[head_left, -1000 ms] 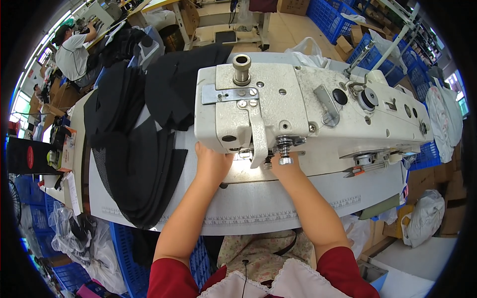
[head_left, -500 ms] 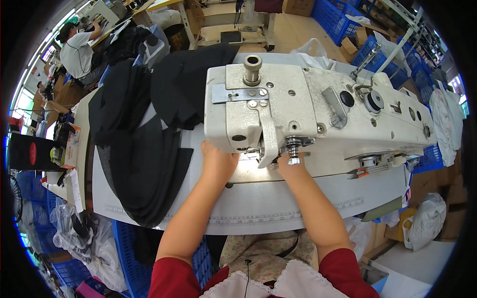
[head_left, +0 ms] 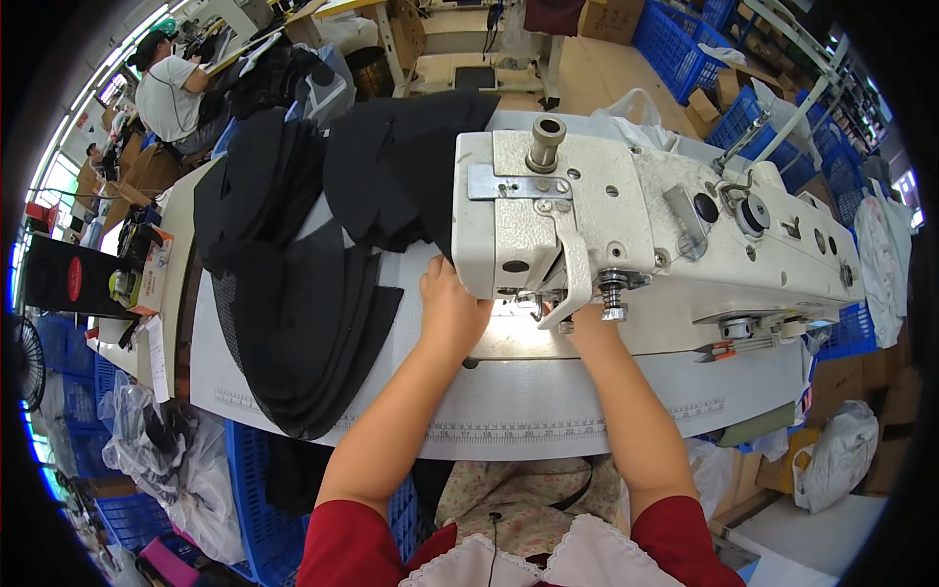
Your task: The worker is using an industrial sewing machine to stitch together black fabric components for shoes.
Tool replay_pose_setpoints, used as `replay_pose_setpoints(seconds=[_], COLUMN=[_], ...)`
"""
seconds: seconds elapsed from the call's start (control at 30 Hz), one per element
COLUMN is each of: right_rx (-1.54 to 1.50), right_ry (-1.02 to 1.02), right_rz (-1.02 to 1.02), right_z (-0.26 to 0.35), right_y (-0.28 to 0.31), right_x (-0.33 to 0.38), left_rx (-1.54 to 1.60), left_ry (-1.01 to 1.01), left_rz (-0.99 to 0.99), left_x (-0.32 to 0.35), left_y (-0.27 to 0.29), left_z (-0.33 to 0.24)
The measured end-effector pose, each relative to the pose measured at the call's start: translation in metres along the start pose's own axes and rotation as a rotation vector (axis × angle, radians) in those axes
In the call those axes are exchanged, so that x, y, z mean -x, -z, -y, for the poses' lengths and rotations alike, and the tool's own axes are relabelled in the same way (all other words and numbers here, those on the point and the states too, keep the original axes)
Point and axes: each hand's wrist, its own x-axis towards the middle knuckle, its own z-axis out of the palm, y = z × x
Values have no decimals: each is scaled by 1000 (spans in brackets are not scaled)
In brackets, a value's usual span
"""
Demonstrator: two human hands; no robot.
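A: Where was the work?
B: At the white industrial sewing machine (head_left: 626,225). Light fell on its bed (head_left: 515,339); any piece under the needle was hidden.
A: Hands?
B: The left hand (head_left: 453,311) was at the machine head's left edge; the right hand (head_left: 594,331) was partly covered by the spring-loaded knob (head_left: 613,293). Could not tell whether either gripped anything.
A: Progress?
B: Judged under way, with both hands at the sewing area. Curved black fabric pieces (head_left: 303,323) lay stacked to the left, black panels (head_left: 386,171) behind. Finished or waiting: could not tell. No completed seam was discernible.
A: Farther out?
B: A ruler strip (head_left: 509,431) edged the tabletop (head_left: 675,380); a seated co-worker (head_left: 169,96) was well apart, upper left.
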Motion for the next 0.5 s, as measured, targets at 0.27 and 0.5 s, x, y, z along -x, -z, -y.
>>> replay_pose_setpoints(seconds=[0.27, 0.5], right_rx=[398, 84], right_ry=[125, 201], right_rz=[-277, -461], right_z=[1, 18], right_y=[9, 22], right_x=[9, 10], left_rx=[504, 143], left_ry=[259, 556], left_rz=[3, -31], left_x=[-11, -21], left_y=[7, 105], left_z=[-11, -16])
